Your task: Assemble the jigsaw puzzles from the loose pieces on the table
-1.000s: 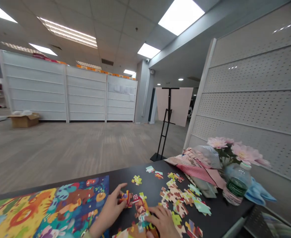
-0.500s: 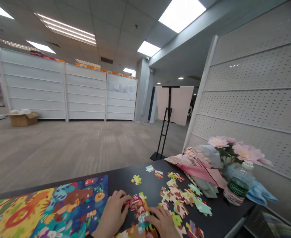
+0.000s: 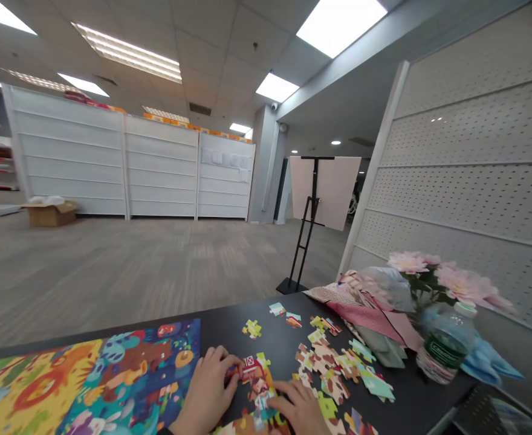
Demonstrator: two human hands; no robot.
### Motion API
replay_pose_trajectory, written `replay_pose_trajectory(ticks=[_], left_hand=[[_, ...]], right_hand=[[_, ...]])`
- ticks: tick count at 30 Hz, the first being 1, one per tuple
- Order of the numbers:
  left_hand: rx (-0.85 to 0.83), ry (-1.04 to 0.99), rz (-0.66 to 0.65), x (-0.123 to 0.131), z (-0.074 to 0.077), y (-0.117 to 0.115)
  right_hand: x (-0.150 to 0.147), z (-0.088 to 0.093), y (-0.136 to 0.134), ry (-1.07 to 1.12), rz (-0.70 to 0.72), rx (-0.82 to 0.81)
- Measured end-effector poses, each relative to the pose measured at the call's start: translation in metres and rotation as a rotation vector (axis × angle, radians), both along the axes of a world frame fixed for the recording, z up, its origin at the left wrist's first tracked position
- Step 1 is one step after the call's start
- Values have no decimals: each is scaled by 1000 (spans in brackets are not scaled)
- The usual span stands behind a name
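Note:
Between my hands lies a partly joined jigsaw puzzle point(image 3: 260, 386) with a red barn and a cartoon figure, its lower part running out at the bottom of the view. My left hand point(image 3: 210, 386) is at its left side, thumb and forefinger closed on a red puzzle piece point(image 3: 233, 369) at the barn's edge. The fingers partly cover that piece, so I cannot tell whether it is fully joined. On the right side, my right hand point(image 3: 298, 406) rests with its fingers apart and the tips touching the joined pieces.
Loose puzzle pieces point(image 3: 323, 356) are heaped to the right, with a few point(image 3: 252, 328) farther back. A colourful picture board point(image 3: 125, 380) covers the table's left. Crumpled cloth point(image 3: 375, 314), a water bottle point(image 3: 447, 344) and pink flowers point(image 3: 468, 284) stand at right. An easel point(image 3: 309, 235) is beyond.
The view has turned slightly left, so the surroundings sit farther right. My hands stay around the puzzle in nearly the same pose, with the left fingers still at the red piece.

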State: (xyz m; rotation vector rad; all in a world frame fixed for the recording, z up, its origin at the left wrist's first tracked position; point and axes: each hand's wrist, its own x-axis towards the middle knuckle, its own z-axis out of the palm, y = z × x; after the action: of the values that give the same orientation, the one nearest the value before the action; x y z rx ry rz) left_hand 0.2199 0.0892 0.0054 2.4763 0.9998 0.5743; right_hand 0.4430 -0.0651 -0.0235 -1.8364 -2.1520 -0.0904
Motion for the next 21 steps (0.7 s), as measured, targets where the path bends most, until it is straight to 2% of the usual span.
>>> replay_pose_trajectory(ticks=[5,11,15,21], left_hand=[[-14,-18,-18,-2,2,-1],[-58,-58,-29,-5,1,1],[-87,-98,-40,-10,7,1],[-167,-58,-201,-22,20,-13]], right_hand=[[3,-6,2,7,20,13],[-5,5,-3,56,-18,-25],[-7,9,-5,64,-25,-26],[-10,13,-5,86,-31,-24]])
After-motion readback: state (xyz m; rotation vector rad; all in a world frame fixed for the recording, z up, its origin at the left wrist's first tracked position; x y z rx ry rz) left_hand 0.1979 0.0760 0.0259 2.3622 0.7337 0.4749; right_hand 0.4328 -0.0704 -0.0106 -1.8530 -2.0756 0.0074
